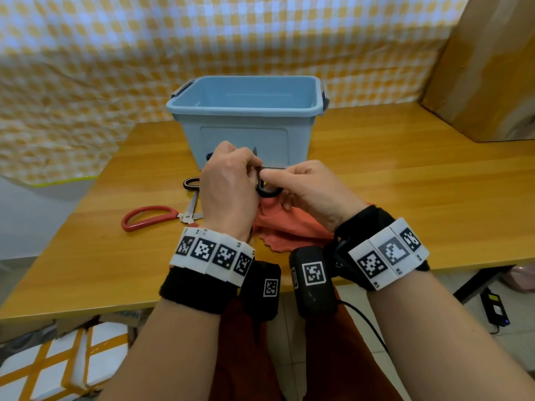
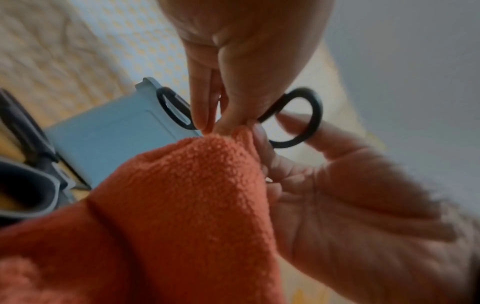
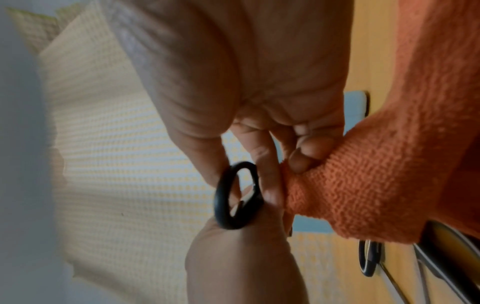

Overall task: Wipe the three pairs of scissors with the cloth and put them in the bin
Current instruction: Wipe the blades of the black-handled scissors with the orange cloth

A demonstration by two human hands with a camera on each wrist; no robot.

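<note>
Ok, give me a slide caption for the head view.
Both hands work black scissors with an orange cloth before a blue bin.

Pale blue plastic bin (image 1: pixel 246 117) at 12 o'clock on a honey-toned wood-grain table (image 1: pixel 405 198); yellow-and-white checked backdrop cloth (image 1: pixel 115 39) behind. Orange terry wiping cloth (image 1: pixel 286 230) at centre, black-handled scissors (image 1: pixel 267 192) above it. Red-handled steel scissors (image 1: pixel 150 217) at 9 o'clock; brown cardboard box (image 1: pixel 489 68) at 2 o'clock.

Black wristbands (image 1: pixel 199 287), white coded tags (image 1: pixel 212 254)
</note>
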